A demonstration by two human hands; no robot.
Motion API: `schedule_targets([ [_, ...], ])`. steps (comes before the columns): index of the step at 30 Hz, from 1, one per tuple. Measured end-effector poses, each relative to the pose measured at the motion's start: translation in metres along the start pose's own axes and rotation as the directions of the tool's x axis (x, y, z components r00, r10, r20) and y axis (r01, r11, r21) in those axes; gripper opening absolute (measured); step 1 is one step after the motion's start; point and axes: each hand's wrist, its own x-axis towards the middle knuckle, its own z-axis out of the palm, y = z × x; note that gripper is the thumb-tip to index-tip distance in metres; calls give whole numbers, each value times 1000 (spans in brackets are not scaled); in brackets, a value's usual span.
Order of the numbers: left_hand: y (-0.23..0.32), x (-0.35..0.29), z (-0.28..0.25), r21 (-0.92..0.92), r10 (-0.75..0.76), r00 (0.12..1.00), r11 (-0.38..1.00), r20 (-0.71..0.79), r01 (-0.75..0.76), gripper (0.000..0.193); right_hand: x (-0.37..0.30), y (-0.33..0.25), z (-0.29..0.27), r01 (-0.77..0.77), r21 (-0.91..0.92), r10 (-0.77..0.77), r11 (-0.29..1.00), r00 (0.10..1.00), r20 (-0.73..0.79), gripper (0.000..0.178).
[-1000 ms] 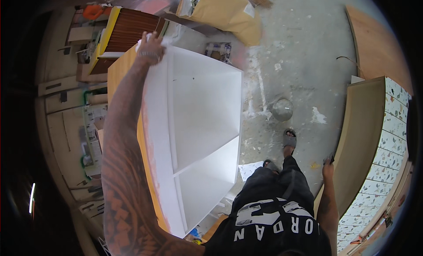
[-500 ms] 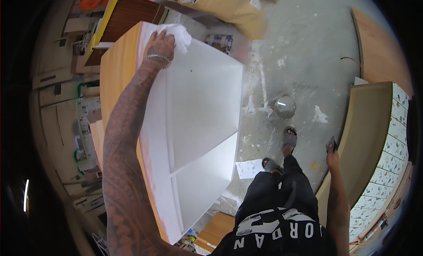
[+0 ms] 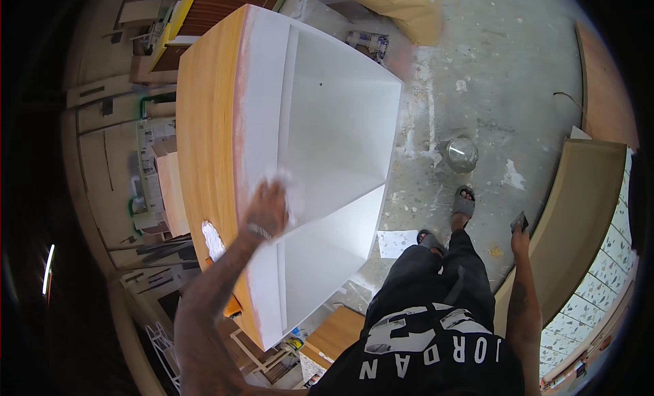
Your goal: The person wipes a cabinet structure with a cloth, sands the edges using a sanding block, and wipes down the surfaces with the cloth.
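With my left hand [image 3: 268,209], smeared by motion, I press a crumpled white cloth [image 3: 283,181] on the white front edge of a cabinet [image 3: 262,123]. The cabinet has a wood-grain side [image 3: 208,137], a pinkish line along their join, and two open white compartments. Low at my right side, my right hand [image 3: 521,241] grips a small dark flat thing [image 3: 519,222] whose kind I cannot make out. A crumpled white piece [image 3: 213,241] and an orange object [image 3: 233,306] lie on the wood-grain side, partly behind my left forearm.
A round clear lid-like object [image 3: 462,155] lies on the stained grey floor [image 3: 504,83] ahead of my feet. A patterned sheet [image 3: 398,244] is beside my foot. On the right stands a long brown-framed unit [image 3: 579,198]; brown wrapping [image 3: 409,14] sits at the far end.
My left hand has drawn the white cloth from the cabinet's far corner back along its white edge toward me. The view has shifted slightly; my right hand stays at my side.
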Motion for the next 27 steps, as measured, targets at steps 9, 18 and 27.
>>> schedule_targets([
  [9,149,-193,6,-433,-375,605,450,703,781,33,41,-25,21,34,-73,-22,997,988,153,64],
  [18,45,-104,-44,-201,-439,895,886,-78,417,44,52,-77,57,100,43,-106,994,975,194,61],
  [27,-59,79,-63,88,-319,889,927,-329,365,50,24,-22,37,22,82,-34,996,987,157,62],
])
